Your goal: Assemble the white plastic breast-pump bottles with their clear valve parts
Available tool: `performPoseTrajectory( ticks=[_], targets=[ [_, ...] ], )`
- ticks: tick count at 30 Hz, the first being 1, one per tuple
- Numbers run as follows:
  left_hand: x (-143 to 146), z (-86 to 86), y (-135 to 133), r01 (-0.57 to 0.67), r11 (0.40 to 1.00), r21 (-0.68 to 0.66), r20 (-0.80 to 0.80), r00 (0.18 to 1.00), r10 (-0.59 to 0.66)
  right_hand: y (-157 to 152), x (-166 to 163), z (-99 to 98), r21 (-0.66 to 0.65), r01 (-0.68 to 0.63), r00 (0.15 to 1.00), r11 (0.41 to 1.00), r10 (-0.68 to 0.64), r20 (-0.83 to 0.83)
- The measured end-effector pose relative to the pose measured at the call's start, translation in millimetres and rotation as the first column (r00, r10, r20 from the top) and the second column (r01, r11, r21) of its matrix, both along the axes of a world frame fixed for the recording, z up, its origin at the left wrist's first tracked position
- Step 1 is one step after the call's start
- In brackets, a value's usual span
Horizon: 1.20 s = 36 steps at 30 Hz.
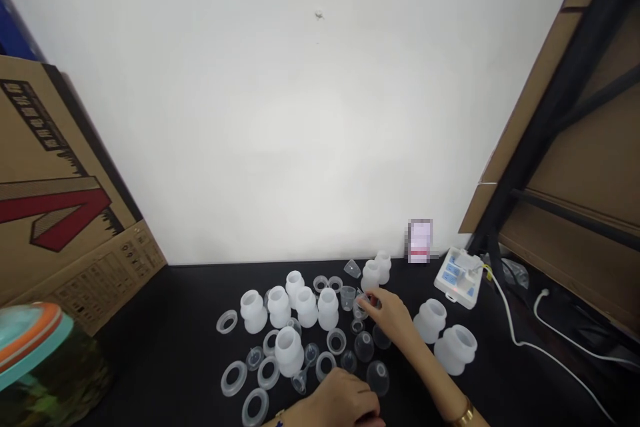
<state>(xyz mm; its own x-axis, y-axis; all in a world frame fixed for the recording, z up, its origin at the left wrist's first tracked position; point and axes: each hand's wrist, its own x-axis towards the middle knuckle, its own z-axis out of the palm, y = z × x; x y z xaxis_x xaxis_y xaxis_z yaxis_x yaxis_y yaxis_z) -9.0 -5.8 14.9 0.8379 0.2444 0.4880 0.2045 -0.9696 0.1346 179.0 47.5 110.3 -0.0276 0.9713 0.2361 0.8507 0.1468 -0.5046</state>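
Note:
Several white plastic bottle bodies [305, 307] stand on a black table [165, 353], among clear rings [233, 378], small clear cups [347, 296] and dome-shaped parts [379, 377]. My right hand [393, 315] reaches into the pile, its fingers pinched on a small clear part near the cups. At the bottom edge my left hand [335, 405] lies curled over the table beside the domes; what it holds, if anything, is hidden.
A cardboard box [60, 187] leans at the left, with a teal and orange lidded jar [30, 353] in front. A white device [457, 277] with a cable [520, 340] sits at the right, next to a shelf frame [550, 120]. Two more white bottle bodies [455, 349] stand at the right.

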Motion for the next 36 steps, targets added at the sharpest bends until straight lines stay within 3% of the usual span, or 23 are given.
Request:
performPoseTrajectory(
  ticks=[10, 20, 24, 30, 36],
  targets=[
    [-1, -1.1, 0, -0.056, 0.998, -0.015, 0.166, 0.984, 0.057, -2, -1, 2.9, -0.027, -0.014, 1.000, 1.000, 0.015, 0.015],
    [-10, 40.9, -15, -0.143, 0.983, -0.115, 0.088, 0.984, 0.153, -1, -1, 5.3, -0.021, -0.049, 0.999, 0.999, 0.049, 0.002],
    [-11, 52.2, -16, -0.192, 0.972, -0.133, 0.174, 0.961, 0.213, 0, 0, 5.3, -0.028, -0.059, 0.998, 0.998, 0.058, -0.024],
    [-14, 62.2, -12, -0.249, 0.957, -0.148, 0.294, 0.913, 0.283, 1, 1, 1.1, -0.012, -0.071, 0.997, 0.997, 0.070, -0.042],
    [-14, 62.1, -11, -0.288, 0.933, -0.214, 0.315, 0.884, 0.345, 2, 1, -0.3, 0.017, -0.087, 0.996, 0.996, 0.087, -0.006]
  ],
)
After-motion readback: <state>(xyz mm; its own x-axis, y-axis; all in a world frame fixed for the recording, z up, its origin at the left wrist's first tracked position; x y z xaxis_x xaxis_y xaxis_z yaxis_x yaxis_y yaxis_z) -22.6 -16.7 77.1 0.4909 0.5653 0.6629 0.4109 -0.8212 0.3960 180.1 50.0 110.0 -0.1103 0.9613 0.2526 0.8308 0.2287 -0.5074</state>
